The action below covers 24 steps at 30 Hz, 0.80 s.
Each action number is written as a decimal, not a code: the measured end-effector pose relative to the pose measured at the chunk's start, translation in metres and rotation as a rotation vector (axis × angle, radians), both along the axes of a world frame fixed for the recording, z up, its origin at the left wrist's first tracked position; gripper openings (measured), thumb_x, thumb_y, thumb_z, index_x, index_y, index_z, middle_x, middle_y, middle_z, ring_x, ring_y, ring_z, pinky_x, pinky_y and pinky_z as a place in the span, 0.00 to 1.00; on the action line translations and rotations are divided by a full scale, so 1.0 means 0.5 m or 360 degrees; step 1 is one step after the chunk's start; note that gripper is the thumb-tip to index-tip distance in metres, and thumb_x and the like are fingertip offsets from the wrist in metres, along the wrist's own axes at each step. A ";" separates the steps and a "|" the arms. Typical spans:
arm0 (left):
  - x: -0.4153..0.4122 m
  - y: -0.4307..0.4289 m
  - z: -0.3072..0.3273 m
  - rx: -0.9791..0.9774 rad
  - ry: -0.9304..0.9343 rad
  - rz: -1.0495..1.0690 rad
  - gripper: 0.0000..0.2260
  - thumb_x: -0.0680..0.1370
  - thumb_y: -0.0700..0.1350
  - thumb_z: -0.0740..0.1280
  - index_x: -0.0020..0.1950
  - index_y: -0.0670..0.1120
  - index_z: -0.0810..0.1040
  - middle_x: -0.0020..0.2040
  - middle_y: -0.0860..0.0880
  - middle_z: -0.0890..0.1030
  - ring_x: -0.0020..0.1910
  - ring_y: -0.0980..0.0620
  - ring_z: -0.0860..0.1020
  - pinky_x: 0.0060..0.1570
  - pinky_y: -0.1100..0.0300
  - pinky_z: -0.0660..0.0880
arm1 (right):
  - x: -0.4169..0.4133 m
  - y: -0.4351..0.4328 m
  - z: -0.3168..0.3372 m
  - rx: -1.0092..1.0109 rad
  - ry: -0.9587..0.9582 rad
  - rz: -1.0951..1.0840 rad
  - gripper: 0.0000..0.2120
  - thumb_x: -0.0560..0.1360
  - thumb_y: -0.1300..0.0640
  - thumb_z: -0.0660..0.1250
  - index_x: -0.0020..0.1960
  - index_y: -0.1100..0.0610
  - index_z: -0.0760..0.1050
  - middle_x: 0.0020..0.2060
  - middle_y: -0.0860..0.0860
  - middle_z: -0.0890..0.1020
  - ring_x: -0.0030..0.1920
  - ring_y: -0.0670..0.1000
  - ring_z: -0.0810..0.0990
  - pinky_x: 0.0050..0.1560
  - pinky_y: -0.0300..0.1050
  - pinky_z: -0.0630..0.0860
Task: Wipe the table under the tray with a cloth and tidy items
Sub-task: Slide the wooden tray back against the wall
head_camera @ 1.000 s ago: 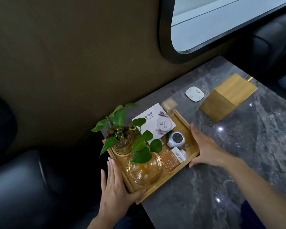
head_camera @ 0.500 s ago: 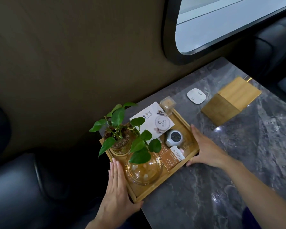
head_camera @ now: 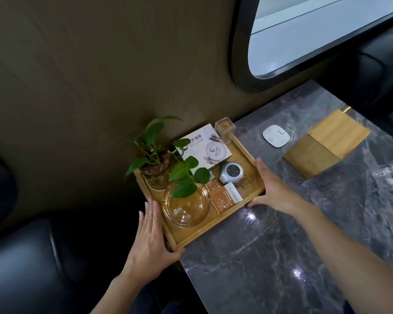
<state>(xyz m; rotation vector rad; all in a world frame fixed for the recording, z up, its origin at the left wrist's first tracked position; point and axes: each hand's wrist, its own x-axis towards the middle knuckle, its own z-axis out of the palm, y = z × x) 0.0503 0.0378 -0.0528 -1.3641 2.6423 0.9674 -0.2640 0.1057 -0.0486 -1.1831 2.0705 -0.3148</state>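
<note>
A wooden tray [head_camera: 247, 155] sits at the left end of the grey marble table [head_camera: 270, 257], against the wall. It holds a green plant in a glass pot [head_camera: 156, 172], a glass ashtray [head_camera: 186, 206], a white card [head_camera: 205, 147], a small clear box [head_camera: 224, 129], a round silver device [head_camera: 230, 172] and an orange packet [head_camera: 224, 197]. My left hand [head_camera: 151, 243] grips the tray's left near corner, fingers flat along its side. My right hand [head_camera: 273, 189] holds the tray's right edge. No cloth is visible.
A white square pad [head_camera: 276, 135] and a wooden box [head_camera: 325, 143] lie on the table to the right of the tray. Dark leather seats [head_camera: 21, 257] are at the left. A dark-framed window [head_camera: 315, 37] sits above the table in the brown wall.
The tray has shifted slightly toward the wall and along the table's left edge, with both hands staying on its sides. The camera view has tilted a little.
</note>
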 end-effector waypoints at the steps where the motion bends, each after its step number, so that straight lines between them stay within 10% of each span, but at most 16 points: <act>1: 0.000 0.000 -0.002 -0.0003 0.0008 -0.0005 0.55 0.58 0.71 0.57 0.68 0.46 0.27 0.72 0.50 0.31 0.71 0.56 0.28 0.63 0.72 0.22 | -0.002 -0.001 0.000 0.0005 0.0007 0.0006 0.61 0.61 0.50 0.78 0.73 0.49 0.33 0.77 0.48 0.45 0.75 0.50 0.49 0.73 0.50 0.52; 19: 0.003 0.005 -0.014 -0.0123 0.0008 0.0015 0.57 0.63 0.66 0.69 0.69 0.47 0.29 0.75 0.47 0.34 0.71 0.55 0.30 0.61 0.71 0.20 | -0.002 0.002 0.006 0.0018 0.0193 0.0059 0.56 0.64 0.51 0.76 0.74 0.49 0.37 0.77 0.47 0.47 0.74 0.52 0.56 0.72 0.55 0.60; 24: -0.001 0.029 0.022 -0.0335 0.0064 0.0037 0.56 0.59 0.79 0.52 0.75 0.46 0.41 0.75 0.51 0.44 0.74 0.56 0.38 0.67 0.66 0.24 | -0.003 0.023 0.015 -0.0059 0.0265 0.0050 0.48 0.65 0.52 0.75 0.74 0.50 0.48 0.74 0.51 0.59 0.70 0.55 0.64 0.68 0.57 0.66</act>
